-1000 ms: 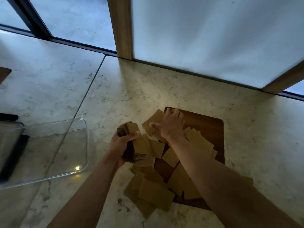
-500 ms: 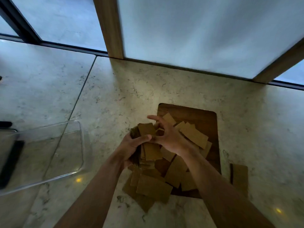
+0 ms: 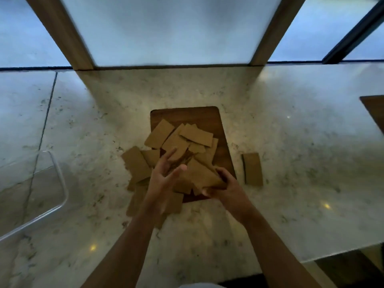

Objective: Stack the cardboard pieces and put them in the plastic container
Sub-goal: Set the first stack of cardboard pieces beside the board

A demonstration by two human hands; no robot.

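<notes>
Several brown cardboard pieces (image 3: 195, 135) lie scattered over a dark wooden board (image 3: 187, 115) and the marble counter around it. My left hand (image 3: 166, 175) holds a small stack of cardboard pieces (image 3: 179, 160) on edge, thumb over the front. My right hand (image 3: 226, 189) grips one flat cardboard piece (image 3: 204, 175) just right of the stack, its far end close to the stack. A single cardboard piece (image 3: 252, 169) lies apart on the counter to the right. The clear plastic container (image 3: 60, 179) shows only a corner at the left edge.
The marble counter (image 3: 291, 142) runs to a window with wooden posts (image 3: 62, 34) at the back. A brown wooden object (image 3: 374, 113) pokes in at the right edge. The counter's front edge drops off at the lower right.
The view has swung right, so the container slid to the left edge. My right hand came back from the pile's far side and now holds a piece beside the left hand's stack.
</notes>
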